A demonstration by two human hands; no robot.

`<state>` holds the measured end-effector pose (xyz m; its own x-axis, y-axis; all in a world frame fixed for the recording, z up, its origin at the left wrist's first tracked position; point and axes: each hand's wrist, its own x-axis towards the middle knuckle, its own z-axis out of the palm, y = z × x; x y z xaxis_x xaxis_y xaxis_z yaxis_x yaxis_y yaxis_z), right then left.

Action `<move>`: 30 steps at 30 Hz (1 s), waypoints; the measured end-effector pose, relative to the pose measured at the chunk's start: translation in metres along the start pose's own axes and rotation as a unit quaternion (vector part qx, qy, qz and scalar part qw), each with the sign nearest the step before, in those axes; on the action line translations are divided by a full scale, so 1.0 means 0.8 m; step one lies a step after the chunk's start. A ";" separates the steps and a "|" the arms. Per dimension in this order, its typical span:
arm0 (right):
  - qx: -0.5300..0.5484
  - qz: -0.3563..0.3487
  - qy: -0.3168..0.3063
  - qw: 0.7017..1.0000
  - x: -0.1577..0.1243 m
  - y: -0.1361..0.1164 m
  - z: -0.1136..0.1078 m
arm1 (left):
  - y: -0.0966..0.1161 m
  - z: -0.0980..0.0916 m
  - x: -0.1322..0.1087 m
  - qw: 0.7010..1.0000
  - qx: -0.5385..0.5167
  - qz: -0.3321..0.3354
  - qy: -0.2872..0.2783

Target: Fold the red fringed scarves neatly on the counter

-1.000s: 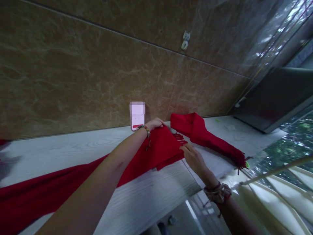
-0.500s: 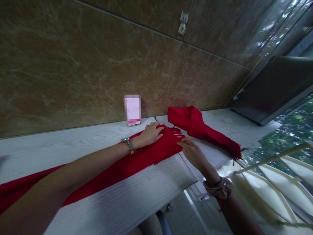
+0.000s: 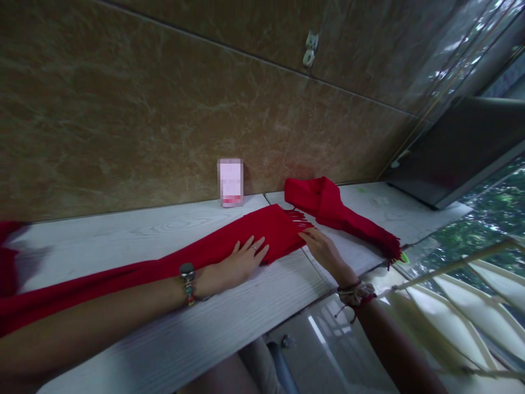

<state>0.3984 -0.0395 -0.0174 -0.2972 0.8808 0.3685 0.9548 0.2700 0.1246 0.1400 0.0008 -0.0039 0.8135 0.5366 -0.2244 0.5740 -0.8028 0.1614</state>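
A long red fringed scarf lies stretched along the white wooden table. My left hand rests flat on its near edge, fingers spread, a bracelet on the wrist. My right hand touches the fringed end of the scarf with its fingers close together, at the table's right edge. A second red scarf, folded and bunched, lies just beyond on the neighbouring tabletop.
A small pink-and-white card leans against the brown marble wall. A dark panel stands at the far right. Pale chair slats are at the right, glossy floor below.
My left hand slid back along the scarf from its far end toward me and now lies flat on its near edge. The scarf lies flatter. My right hand stayed at the fringe.
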 end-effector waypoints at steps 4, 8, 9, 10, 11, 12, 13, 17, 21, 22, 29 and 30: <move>0.042 0.003 -0.036 0.998 -0.004 0.003 0.003 | 0.008 -0.012 -0.005 0.999 -0.019 0.005 -0.049; 0.108 -0.008 -0.021 0.994 0.023 0.013 -0.014 | 0.005 -0.035 0.005 0.998 -0.065 -0.009 -0.016; 0.118 -0.004 -0.014 0.993 0.037 0.012 -0.017 | 0.002 -0.038 0.012 0.997 -0.064 -0.029 0.024; 0.126 0.003 -0.007 0.992 0.053 0.009 -0.020 | -0.003 -0.039 0.019 0.995 -0.055 -0.057 0.066; 0.132 0.011 -0.002 0.991 0.071 0.003 -0.019 | -0.009 -0.036 0.027 0.990 -0.043 -0.086 0.102; 0.136 0.015 -0.002 0.991 0.088 -0.004 -0.017 | -0.015 -0.032 0.034 0.985 -0.032 -0.110 0.127; 0.137 0.014 -0.005 0.990 0.104 -0.013 -0.011 | -0.021 -0.026 0.041 0.981 -0.025 -0.128 0.142; 0.091 0.003 -0.065 0.994 0.142 -0.048 0.023 | -0.038 -0.001 0.056 0.978 -0.018 -0.133 0.161; 0.041 0.044 -0.095 0.994 0.138 -0.058 0.045 | -0.042 0.007 0.055 0.978 -0.019 -0.132 0.162; 0.036 0.061 -0.094 0.993 0.135 -0.057 0.048 | -0.042 0.007 0.054 0.978 -0.024 -0.132 0.160; 0.039 0.114 -0.069 0.990 0.133 -0.046 0.054 | -0.081 -0.017 0.054 0.959 -0.200 -0.123 0.160; 0.036 0.111 -0.066 0.991 0.134 -0.046 0.056 | -0.092 -0.025 0.053 0.949 -0.238 -0.132 0.158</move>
<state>0.3320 0.0623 -0.0235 -0.0798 0.9638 0.2543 0.9962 0.0860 -0.0134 0.1342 0.0877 -0.0059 0.5796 0.8144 -0.0294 0.6779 -0.4619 0.5719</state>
